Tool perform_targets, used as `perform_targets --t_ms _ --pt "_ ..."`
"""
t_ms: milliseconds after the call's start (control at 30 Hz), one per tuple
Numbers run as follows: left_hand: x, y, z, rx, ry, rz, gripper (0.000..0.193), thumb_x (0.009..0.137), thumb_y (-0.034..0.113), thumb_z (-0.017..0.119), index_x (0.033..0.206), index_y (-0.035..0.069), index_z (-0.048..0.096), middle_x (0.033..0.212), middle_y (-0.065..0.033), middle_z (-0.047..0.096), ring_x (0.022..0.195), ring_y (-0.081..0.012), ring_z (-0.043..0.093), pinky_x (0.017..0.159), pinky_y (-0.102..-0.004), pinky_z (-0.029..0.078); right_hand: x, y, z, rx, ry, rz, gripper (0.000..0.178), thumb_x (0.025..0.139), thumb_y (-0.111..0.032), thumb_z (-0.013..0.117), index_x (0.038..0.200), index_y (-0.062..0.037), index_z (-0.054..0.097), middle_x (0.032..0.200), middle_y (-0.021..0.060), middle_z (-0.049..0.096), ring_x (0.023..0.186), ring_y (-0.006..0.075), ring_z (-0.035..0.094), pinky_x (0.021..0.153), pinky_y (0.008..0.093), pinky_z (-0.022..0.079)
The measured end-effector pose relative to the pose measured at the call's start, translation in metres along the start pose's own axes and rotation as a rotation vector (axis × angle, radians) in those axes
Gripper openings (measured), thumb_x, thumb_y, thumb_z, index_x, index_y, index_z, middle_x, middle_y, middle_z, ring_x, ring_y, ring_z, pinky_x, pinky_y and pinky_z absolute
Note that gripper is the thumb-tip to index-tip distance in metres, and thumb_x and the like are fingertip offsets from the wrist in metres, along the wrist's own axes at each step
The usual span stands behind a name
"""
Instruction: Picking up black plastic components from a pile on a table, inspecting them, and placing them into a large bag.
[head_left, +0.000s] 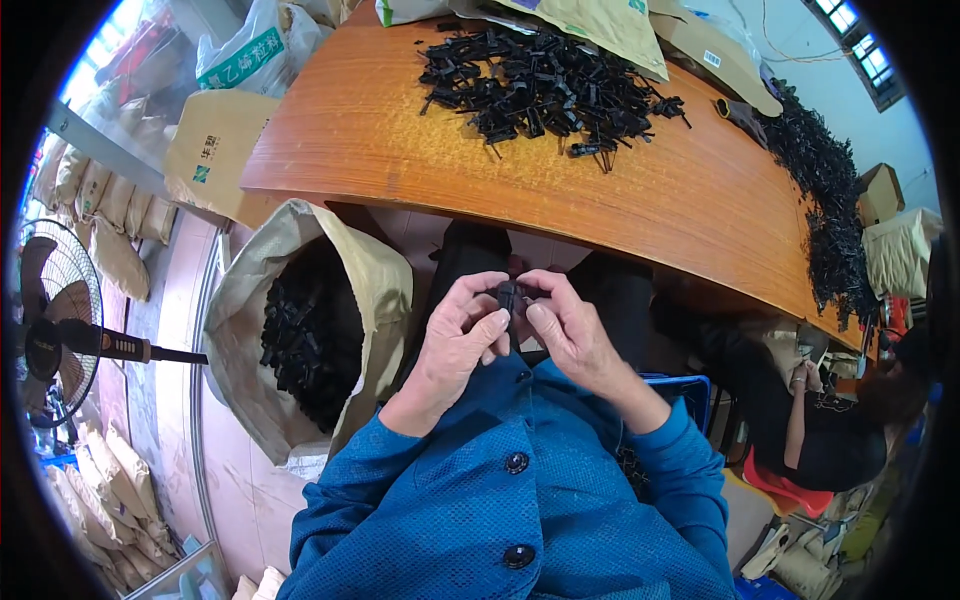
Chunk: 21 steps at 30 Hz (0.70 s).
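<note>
Over my lap, both hands meet around a small black plastic part (508,297). My left hand (462,335) pinches it from the left, thumb and fingers closed on it. From the other side my right hand (572,335) grips the same part between thumb and bent fingers. Fingertips cover much of the piece, so its full shape is hidden. A pile of similar black plastic parts (540,85) lies on the wooden table (350,150) ahead. To my left, an open woven sack (385,280) holds many more black parts (310,335).
A standing fan (60,330) is at far left, near stacked paper sacks (110,200). Another heap of black pieces (825,200) covers the table's right end. A person in dark clothes (830,430) sits at right. A blue crate (690,390) stands beside my right arm.
</note>
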<state>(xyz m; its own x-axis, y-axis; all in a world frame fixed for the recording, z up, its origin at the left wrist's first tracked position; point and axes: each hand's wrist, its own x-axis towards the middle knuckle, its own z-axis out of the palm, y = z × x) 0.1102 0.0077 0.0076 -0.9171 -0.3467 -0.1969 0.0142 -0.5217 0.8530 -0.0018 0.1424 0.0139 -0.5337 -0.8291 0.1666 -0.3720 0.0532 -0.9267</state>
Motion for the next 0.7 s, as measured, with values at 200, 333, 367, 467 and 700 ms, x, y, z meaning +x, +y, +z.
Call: perform_targets --t_ms 200,333,367,467,700 --pt "-0.008 -0.002 -0.003 0.480 0.084 0.322 0.038 0.088 -0.003 0.055 0.125 0.007 0.052 0.090 -0.0028 0.056 0.069 -0.0069 0.053 0.059 -0.0190 0.044 -0.008 -0.012 0.033 0.452 0.015 0.269 0.026 0.100 -0.020 0.043 0.120 -0.0034 0.047 0.078 -0.0003 0.051 0.063 0.0048 0.044 0.054 0.0197 0.037" --pt "-0.009 -0.008 -0.003 0.731 0.128 0.517 0.036 0.087 -0.004 0.056 0.122 0.005 0.057 0.092 -0.0030 0.058 0.072 -0.0080 0.053 0.068 -0.0213 0.047 -0.007 -0.013 0.040 0.535 0.053 0.288 0.026 0.100 -0.018 0.042 0.121 -0.0040 0.046 0.078 -0.0014 0.050 0.063 0.0040 0.042 0.055 0.0190 0.036" --pt "-0.009 -0.008 -0.003 0.733 0.121 0.508 0.036 0.087 -0.004 0.056 0.122 0.005 0.057 0.092 -0.0030 0.058 0.072 -0.0080 0.053 0.068 -0.0213 0.047 -0.008 -0.010 0.042 0.554 0.058 0.292 0.026 0.100 -0.018 0.041 0.122 -0.0041 0.046 0.078 -0.0020 0.049 0.064 0.0036 0.041 0.055 0.0188 0.036" --pt "-0.008 -0.011 -0.002 0.745 0.135 0.482 0.036 0.086 -0.005 0.056 0.121 0.003 0.057 0.092 -0.0029 0.058 0.075 -0.0089 0.054 0.071 -0.0220 0.047 -0.010 -0.005 0.046 0.559 0.079 0.281 0.027 0.101 -0.021 0.040 0.123 -0.0049 0.046 0.071 -0.0038 0.045 0.058 0.0027 0.038 0.050 0.0180 0.032" --pt "-0.004 -0.021 -0.002 0.977 0.149 0.668 0.034 0.083 -0.005 0.059 0.115 0.004 0.060 0.084 -0.0120 0.059 0.069 -0.0226 0.059 0.061 -0.0310 0.050 -0.015 0.002 0.051 0.568 0.103 0.361 0.029 0.102 -0.024 0.040 0.125 -0.0084 0.046 0.062 -0.0058 0.042 0.050 0.0025 0.036 0.043 0.0179 0.028"
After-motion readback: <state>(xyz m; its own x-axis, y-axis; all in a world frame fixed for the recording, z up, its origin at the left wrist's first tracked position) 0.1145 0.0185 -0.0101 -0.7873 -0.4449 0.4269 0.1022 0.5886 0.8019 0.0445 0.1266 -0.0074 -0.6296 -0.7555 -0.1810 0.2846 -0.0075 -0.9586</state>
